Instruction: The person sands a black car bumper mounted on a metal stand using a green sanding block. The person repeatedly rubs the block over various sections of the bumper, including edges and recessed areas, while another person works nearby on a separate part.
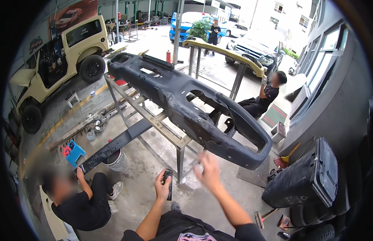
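In my left hand [160, 186] is a black oblong block [169, 190], held upright with the fingers wrapped round its side; its exact kind does not show. My right hand [209, 170] is raised just in front of the near edge of a large dark car bumper [186, 102]. Motion smears its fingers, so neither their pose nor any contact with the bumper can be made out. The bumper lies across a metal frame stand [181, 142], and its near right end has large openings.
A co-worker [80, 201] crouches at left by a long dark panel [118, 144] and a bucket [116, 160]. Another person [270, 94] sits beyond the bumper under a yellowish bumper [222, 52]. A black wheeled bin [300, 176] stands right; a beige off-road vehicle [66, 60] is far left.
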Demonstrator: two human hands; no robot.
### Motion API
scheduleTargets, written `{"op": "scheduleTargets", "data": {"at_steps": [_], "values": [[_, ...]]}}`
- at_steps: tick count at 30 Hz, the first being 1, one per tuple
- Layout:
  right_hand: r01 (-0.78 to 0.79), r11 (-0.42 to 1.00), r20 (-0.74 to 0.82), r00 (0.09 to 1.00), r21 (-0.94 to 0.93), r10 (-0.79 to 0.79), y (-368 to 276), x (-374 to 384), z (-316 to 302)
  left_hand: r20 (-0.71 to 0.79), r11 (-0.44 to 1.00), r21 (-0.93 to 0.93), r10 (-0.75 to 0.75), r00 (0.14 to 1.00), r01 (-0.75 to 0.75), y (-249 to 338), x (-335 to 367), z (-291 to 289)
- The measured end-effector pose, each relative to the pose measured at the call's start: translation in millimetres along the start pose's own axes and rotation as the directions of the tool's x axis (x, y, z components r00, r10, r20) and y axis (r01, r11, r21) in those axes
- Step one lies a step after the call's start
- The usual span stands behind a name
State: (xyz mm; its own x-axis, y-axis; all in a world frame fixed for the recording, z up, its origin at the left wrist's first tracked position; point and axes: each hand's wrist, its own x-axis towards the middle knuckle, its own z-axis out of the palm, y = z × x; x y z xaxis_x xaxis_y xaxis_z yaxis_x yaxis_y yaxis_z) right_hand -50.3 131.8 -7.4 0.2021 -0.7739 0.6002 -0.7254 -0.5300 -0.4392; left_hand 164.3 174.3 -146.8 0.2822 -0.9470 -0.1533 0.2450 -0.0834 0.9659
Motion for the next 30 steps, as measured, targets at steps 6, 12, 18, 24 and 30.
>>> {"op": "scheduleTargets", "data": {"at_steps": [6, 12, 18, 24, 30], "values": [[-0.588, 0.638, 0.372, 0.809, 0.498, 0.456, -48, -186, 45, 0.341, 0.995, -0.013, 0.100, 0.935, -0.101, 10, -70, 31], [-0.624, 0.476, 0.229, 0.724, 0.620, 0.651, -96, -234, 43, 0.441, 0.989, -0.058, -0.094, 0.893, 0.133, 16, -119, 29], [-0.613, 0.537, 0.266, 0.766, 0.580, 0.586, -113, -236, 24, 0.439, 0.923, -0.256, -0.155, 0.885, 0.289, 37, -136, 24], [-0.579, 0.558, 0.327, 0.808, 0.594, 0.491, -130, -220, 46, 0.402, 0.880, -0.363, -0.148, 0.903, 0.306, 36, -114, -12], [-0.552, 0.562, 0.414, 0.834, 0.616, 0.365, -140, -173, 115, 0.333, 0.834, -0.480, -0.113, 0.936, 0.272, 50, -61, -75]]}}
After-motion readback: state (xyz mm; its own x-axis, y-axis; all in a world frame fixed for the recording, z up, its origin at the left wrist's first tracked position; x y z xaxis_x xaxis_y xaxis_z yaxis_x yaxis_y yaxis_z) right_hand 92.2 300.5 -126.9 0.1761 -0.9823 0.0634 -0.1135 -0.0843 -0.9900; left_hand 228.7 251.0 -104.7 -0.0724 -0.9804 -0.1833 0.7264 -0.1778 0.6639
